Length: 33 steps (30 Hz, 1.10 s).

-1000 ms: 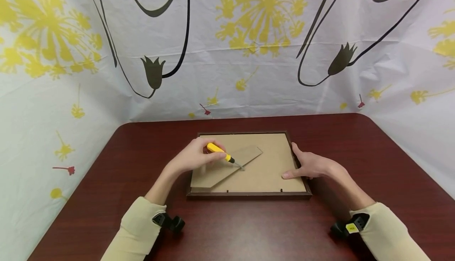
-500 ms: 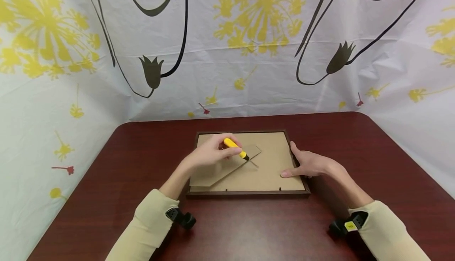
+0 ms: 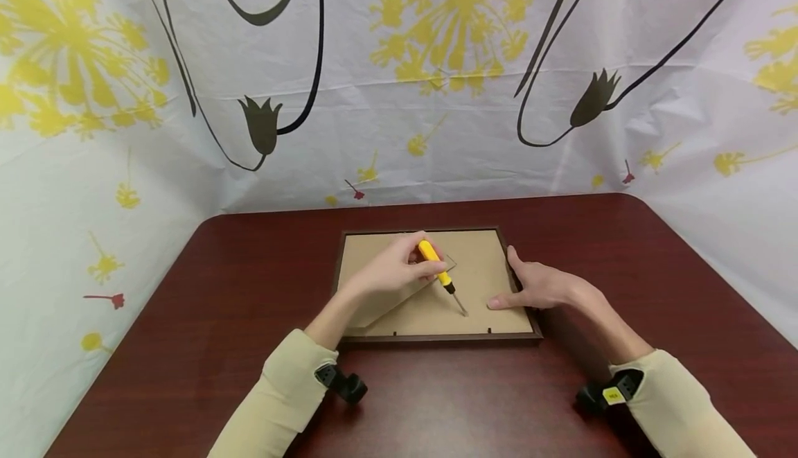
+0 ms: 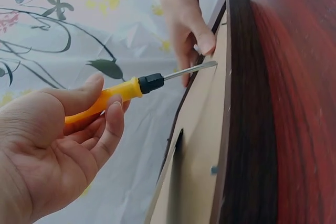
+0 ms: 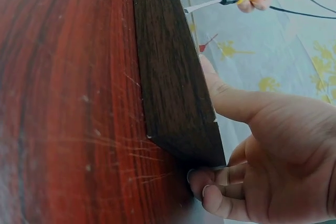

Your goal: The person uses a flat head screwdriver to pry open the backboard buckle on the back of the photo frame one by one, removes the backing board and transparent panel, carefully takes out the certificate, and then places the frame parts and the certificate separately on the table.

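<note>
A dark wooden picture frame (image 3: 436, 339) lies face down, its tan backing board (image 3: 480, 257) upward. A flap (image 3: 374, 314) on the board stands slightly raised along its slanted edge, partly hidden by the left arm. My left hand (image 3: 393, 264) grips the yellow handle of a screwdriver (image 4: 126, 90) between thumb and fingers. The screwdriver's flat tip is right at the backing board, right of the flap. At the frame's right side, my right hand (image 3: 548, 286) holds the edge, thumb over the board and fingertips curled round the outer side, near a corner in the right wrist view.
Two small dark tabs, one a metal tab (image 4: 214, 170) in the left wrist view, stick up along the frame's near edge. The frame rests on a dark red wooden table (image 3: 474, 395). Behind it hangs a white sheet (image 3: 349, 111) with flower prints.
My left hand has moved right across the backing board with the screwdriver, whose tip has gone from the flap's edge toward the right thumb. My right hand stays on the frame.
</note>
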Motion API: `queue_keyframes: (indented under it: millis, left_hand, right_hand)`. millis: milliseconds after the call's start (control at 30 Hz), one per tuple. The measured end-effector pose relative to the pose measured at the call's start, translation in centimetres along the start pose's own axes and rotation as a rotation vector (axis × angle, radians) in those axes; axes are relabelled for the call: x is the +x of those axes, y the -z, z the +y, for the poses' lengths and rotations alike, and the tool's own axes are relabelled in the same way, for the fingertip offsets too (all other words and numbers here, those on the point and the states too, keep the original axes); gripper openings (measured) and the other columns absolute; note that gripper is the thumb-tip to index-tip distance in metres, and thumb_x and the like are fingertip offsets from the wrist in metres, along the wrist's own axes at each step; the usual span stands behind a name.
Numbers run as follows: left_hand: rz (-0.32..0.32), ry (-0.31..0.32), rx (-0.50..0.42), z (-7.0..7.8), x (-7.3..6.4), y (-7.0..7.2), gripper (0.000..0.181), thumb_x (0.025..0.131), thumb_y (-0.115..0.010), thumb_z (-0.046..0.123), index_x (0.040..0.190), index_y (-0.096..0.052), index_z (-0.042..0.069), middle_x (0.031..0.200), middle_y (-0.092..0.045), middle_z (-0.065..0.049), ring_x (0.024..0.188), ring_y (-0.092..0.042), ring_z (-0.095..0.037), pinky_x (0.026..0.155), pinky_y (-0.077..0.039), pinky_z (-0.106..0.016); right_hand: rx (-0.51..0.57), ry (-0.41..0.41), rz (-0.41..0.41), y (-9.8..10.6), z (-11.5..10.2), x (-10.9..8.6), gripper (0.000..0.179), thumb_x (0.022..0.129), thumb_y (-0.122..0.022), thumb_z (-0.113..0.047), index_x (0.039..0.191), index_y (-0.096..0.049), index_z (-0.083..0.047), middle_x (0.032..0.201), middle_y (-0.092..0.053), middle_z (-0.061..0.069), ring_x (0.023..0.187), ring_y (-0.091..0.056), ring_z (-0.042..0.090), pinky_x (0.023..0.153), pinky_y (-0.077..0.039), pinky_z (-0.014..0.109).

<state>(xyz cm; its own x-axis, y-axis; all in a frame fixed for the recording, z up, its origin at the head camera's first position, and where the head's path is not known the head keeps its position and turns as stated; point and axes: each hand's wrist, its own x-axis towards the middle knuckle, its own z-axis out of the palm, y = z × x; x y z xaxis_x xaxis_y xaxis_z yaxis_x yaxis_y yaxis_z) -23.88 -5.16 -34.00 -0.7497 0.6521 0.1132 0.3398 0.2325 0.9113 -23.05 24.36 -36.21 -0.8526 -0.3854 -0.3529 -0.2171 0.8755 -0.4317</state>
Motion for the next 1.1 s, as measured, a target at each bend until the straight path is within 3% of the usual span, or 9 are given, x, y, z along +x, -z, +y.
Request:
queue_keyframes:
  millis: [133,467,633,800,1100]
  left_hand:
    - [0.003,0.021,-0.042,-0.1,0.5,-1.1,0.017,0.097,-0.07,0.011,0.107,-0.062,0.0,0.093,-0.068,-0.014,0.088,-0.063,-0.046,0.082,-0.055,-0.052]
    - [0.009,0.044,-0.058,-0.1,2.0,-3.3,0.019,0.099,-0.067,0.011,0.111,-0.057,0.0,0.09,-0.067,-0.018,0.084,-0.065,-0.041,0.08,-0.056,-0.05]
    - [0.0,0.012,0.023,0.0,2.7,-3.8,0.025,0.1,-0.065,0.011,0.119,-0.054,-0.002,0.09,-0.065,-0.019,0.078,-0.065,-0.03,0.072,-0.056,-0.037]
    - [0.01,0.008,0.08,0.2,3.0,-3.9,0.028,0.103,-0.059,0.011,0.127,-0.05,-0.002,0.092,-0.064,-0.022,0.081,-0.063,-0.034,0.065,-0.048,-0.022]
    - [0.003,0.023,0.121,0.1,3.5,-4.1,0.031,0.104,-0.057,0.01,0.132,-0.048,0.0,0.086,-0.063,-0.018,0.078,-0.062,-0.033,0.062,-0.044,-0.02]
  right_hand:
    - [0.017,-0.016,0.008,-0.1,-0.2,0.1,0.132,0.083,-0.071,-0.066,0.153,0.005,0.016,0.156,-0.017,0.04,0.142,-0.031,0.05,0.109,-0.034,0.059]
    - [0.026,-0.037,0.011,-0.3,-0.3,0.2,0.132,0.082,-0.073,-0.066,0.153,0.005,0.015,0.156,-0.018,0.039,0.142,-0.032,0.049,0.109,-0.035,0.058]
    - [0.033,-0.045,0.007,-0.2,-0.4,0.1,0.133,0.082,-0.072,-0.066,0.153,0.006,0.015,0.156,-0.018,0.04,0.141,-0.033,0.049,0.109,-0.035,0.059]
    - [0.042,-0.053,0.002,-0.2,-0.4,0.2,0.133,0.082,-0.073,-0.065,0.153,0.007,0.015,0.156,-0.017,0.04,0.142,-0.031,0.049,0.11,-0.033,0.059]
    - [0.05,-0.054,0.0,-0.3,-0.4,0.2,0.133,0.082,-0.073,-0.065,0.153,0.007,0.014,0.156,-0.017,0.04,0.142,-0.03,0.049,0.11,-0.033,0.06]
